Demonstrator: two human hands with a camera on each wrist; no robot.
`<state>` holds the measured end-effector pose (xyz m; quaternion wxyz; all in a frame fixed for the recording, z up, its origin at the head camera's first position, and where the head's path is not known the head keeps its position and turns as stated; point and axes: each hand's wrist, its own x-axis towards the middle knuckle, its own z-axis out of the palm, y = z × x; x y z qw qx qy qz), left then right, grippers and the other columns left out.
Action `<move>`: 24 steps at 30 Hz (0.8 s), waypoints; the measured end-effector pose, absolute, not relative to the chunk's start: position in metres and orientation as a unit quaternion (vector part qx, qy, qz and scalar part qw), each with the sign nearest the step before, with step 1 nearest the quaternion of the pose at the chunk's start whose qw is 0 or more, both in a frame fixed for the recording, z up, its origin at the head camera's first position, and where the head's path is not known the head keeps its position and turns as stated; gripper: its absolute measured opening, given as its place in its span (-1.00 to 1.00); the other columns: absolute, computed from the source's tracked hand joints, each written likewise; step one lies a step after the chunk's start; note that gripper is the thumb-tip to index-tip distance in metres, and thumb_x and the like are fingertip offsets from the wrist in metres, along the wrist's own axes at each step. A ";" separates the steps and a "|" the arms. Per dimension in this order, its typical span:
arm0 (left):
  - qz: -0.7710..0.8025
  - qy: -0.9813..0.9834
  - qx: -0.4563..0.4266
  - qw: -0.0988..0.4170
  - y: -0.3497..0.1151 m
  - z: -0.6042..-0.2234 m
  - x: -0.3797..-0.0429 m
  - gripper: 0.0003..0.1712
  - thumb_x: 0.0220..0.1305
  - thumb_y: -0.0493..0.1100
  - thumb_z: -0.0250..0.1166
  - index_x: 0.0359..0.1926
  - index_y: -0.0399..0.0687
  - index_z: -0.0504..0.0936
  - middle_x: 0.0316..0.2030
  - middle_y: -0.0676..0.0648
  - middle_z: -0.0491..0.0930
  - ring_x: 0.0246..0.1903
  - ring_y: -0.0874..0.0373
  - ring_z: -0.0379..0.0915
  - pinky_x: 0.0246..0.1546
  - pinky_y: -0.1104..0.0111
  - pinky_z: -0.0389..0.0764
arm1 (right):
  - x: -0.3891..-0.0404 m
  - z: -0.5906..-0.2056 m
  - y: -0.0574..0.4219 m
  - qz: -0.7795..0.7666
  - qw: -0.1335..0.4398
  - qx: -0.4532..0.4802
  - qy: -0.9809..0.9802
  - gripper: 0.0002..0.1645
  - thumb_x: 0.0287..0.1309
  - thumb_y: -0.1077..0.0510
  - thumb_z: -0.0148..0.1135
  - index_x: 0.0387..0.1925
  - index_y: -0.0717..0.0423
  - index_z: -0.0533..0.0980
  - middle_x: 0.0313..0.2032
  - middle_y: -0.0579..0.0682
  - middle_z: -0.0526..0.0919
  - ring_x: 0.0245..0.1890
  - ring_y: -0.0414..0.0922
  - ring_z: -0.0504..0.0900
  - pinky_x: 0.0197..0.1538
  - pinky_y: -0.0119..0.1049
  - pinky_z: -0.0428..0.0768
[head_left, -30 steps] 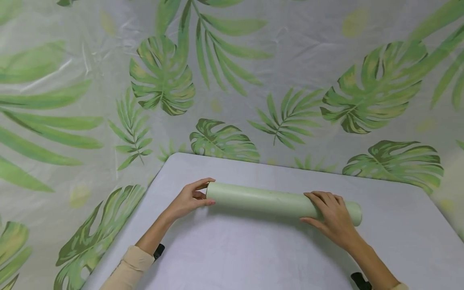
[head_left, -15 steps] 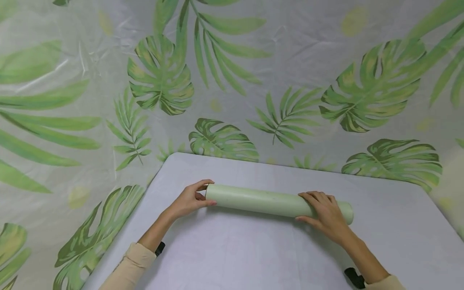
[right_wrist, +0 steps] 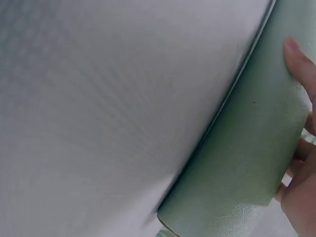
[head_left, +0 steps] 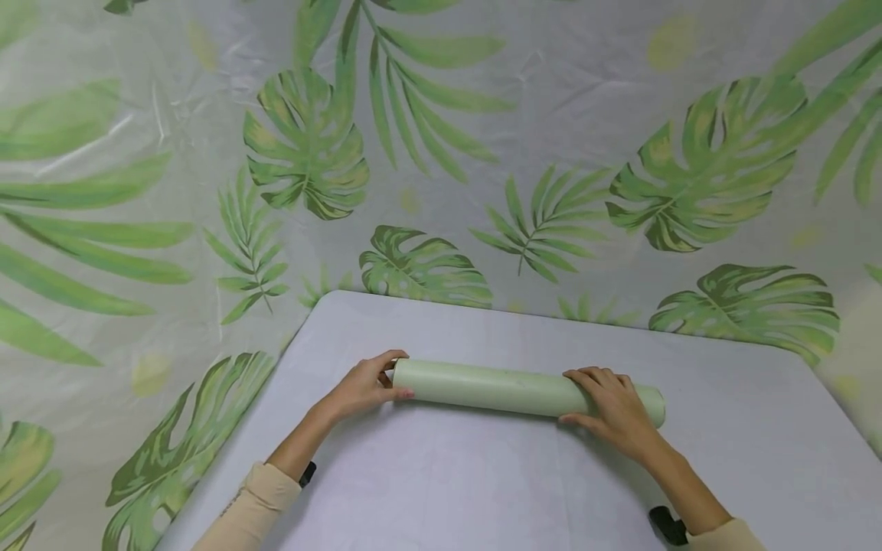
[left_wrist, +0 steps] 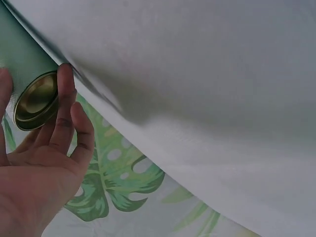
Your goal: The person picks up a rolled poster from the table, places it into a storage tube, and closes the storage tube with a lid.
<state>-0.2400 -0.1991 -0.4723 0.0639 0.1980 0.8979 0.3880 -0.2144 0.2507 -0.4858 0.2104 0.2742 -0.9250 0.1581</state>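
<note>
A long pale green tube [head_left: 482, 386] lies crosswise over the white table, close above or on its surface. My left hand [head_left: 360, 387] holds its left end, thumb on the near side and fingers at the far side. In the left wrist view, that end shows a recessed, brassy metal cap [left_wrist: 38, 101] beside the fingers of my left hand [left_wrist: 49, 158]. Near the right end, my right hand [head_left: 616, 409] grips the tube from above, thumb on the near side. The right wrist view shows the smooth green side [right_wrist: 237, 148] under the thumb [right_wrist: 301, 66].
The white table [head_left: 427, 474] has rounded far corners. Behind and to the left of it hangs a pale sheet [head_left: 551, 115] printed with green leaves. Dark wrist cameras sit below the left sleeve [head_left: 258, 497] and right forearm [head_left: 689, 490].
The tube has shifted left at its right end, and its left end has come down and nearer. Both hands have kept their hold and moved with it.
</note>
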 end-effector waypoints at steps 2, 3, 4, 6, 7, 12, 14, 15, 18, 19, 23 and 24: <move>0.384 0.899 0.198 0.064 -0.199 -0.474 -0.240 -0.16 0.24 0.06 0.52 0.42 -0.17 0.41 0.20 -0.35 0.64 -0.25 0.19 0.67 -0.22 0.34 0.62 | -0.214 -0.485 0.250 0.158 0.201 0.271 -0.928 -0.10 -0.19 -0.13 0.68 0.21 0.12 0.58 0.02 0.11 0.69 0.04 0.14 0.61 0.06 0.20 0.48; 0.383 0.900 0.198 0.067 -0.200 -0.475 -0.240 -0.15 0.24 0.07 0.52 0.42 -0.16 0.41 0.19 -0.34 0.65 -0.26 0.20 0.66 -0.23 0.36 0.61 | -0.214 -0.485 0.250 0.157 0.197 0.270 -0.929 -0.10 -0.18 -0.14 0.68 0.21 0.12 0.57 0.02 0.11 0.68 0.04 0.14 0.61 0.06 0.20 0.48; 0.382 0.900 0.197 0.070 -0.200 -0.476 -0.240 -0.15 0.24 0.07 0.52 0.42 -0.16 0.41 0.19 -0.33 0.65 -0.26 0.21 0.65 -0.24 0.36 0.60 | -0.213 -0.485 0.249 0.155 0.195 0.269 -0.930 -0.11 -0.18 -0.14 0.68 0.21 0.12 0.58 0.03 0.11 0.69 0.05 0.14 0.61 0.06 0.20 0.48; 0.382 0.900 0.196 0.076 -0.200 -0.476 -0.240 -0.16 0.25 0.07 0.52 0.42 -0.16 0.40 0.18 -0.32 0.65 -0.27 0.21 0.64 -0.26 0.36 0.59 | -0.212 -0.484 0.248 0.155 0.192 0.267 -0.932 -0.12 -0.17 -0.14 0.68 0.20 0.13 0.58 0.02 0.11 0.69 0.05 0.15 0.62 0.06 0.20 0.49; 0.383 0.900 0.194 0.079 -0.200 -0.476 -0.241 -0.16 0.24 0.07 0.52 0.42 -0.15 0.40 0.19 -0.31 0.65 -0.26 0.21 0.64 -0.26 0.36 0.60 | -0.212 -0.483 0.248 0.154 0.192 0.266 -0.932 -0.12 -0.17 -0.14 0.68 0.19 0.13 0.58 0.02 0.11 0.68 0.04 0.15 0.62 0.06 0.20 0.49; 0.385 0.898 0.195 0.090 -0.200 -0.475 -0.243 -0.14 0.26 0.07 0.51 0.44 -0.17 0.37 0.24 -0.35 0.60 -0.24 0.19 0.64 -0.21 0.31 0.61 | -0.211 -0.482 0.248 0.149 0.189 0.261 -0.935 -0.10 -0.17 -0.14 0.69 0.21 0.14 0.57 0.02 0.12 0.68 0.06 0.17 0.63 0.06 0.20 0.50; 0.385 0.897 0.193 0.096 -0.200 -0.475 -0.243 -0.11 0.26 0.08 0.51 0.46 -0.17 0.34 0.26 -0.36 0.57 -0.22 0.18 0.64 -0.18 0.28 0.61 | -0.210 -0.481 0.249 0.147 0.181 0.256 -0.938 -0.06 -0.15 -0.16 0.68 0.24 0.15 0.54 0.05 0.15 0.67 0.09 0.19 0.61 0.08 0.23 0.50; 0.385 0.897 0.191 0.100 -0.200 -0.475 -0.243 -0.09 0.26 0.08 0.50 0.48 -0.17 0.32 0.28 -0.35 0.55 -0.21 0.17 0.63 -0.17 0.27 0.61 | -0.209 -0.479 0.250 0.148 0.172 0.251 -0.941 -0.04 -0.11 -0.19 0.66 0.28 0.16 0.51 0.09 0.17 0.65 0.12 0.21 0.60 0.11 0.25 0.49; 0.379 0.902 0.180 0.106 -0.202 -0.474 -0.240 -0.03 0.28 0.12 0.49 0.53 -0.15 0.26 0.31 -0.31 0.53 -0.15 0.16 0.63 -0.10 0.22 0.62 | -0.206 -0.471 0.258 0.156 0.143 0.231 -0.950 -0.03 0.09 -0.25 0.53 0.38 0.17 0.41 0.23 0.26 0.55 0.25 0.27 0.50 0.19 0.32 0.42; 0.375 0.904 0.176 0.108 -0.204 -0.474 -0.239 -0.02 0.28 0.14 0.48 0.54 -0.14 0.24 0.33 -0.29 0.52 -0.13 0.17 0.63 -0.08 0.22 0.62 | -0.205 -0.467 0.263 0.159 0.137 0.223 -0.952 -0.05 0.16 -0.25 0.47 0.41 0.17 0.39 0.27 0.28 0.52 0.27 0.29 0.47 0.20 0.34 0.39; 0.361 0.911 0.175 0.097 -0.218 -0.469 -0.232 -0.06 0.36 0.18 0.39 0.55 -0.13 0.22 0.35 -0.24 0.52 -0.04 0.11 0.64 0.01 0.12 0.62 | -0.200 -0.449 0.293 0.161 0.135 0.199 -0.957 -0.20 0.41 -0.18 0.26 0.46 0.19 0.32 0.33 0.35 0.43 0.31 0.34 0.39 0.19 0.38 0.32; 0.358 0.912 0.179 0.091 -0.223 -0.468 -0.230 -0.08 0.39 0.18 0.36 0.55 -0.13 0.22 0.35 -0.25 0.51 -0.01 0.08 0.64 0.03 0.08 0.62 | -0.198 -0.446 0.301 0.160 0.141 0.197 -0.957 -0.24 0.45 -0.15 0.23 0.45 0.20 0.32 0.32 0.35 0.43 0.29 0.35 0.39 0.17 0.38 0.31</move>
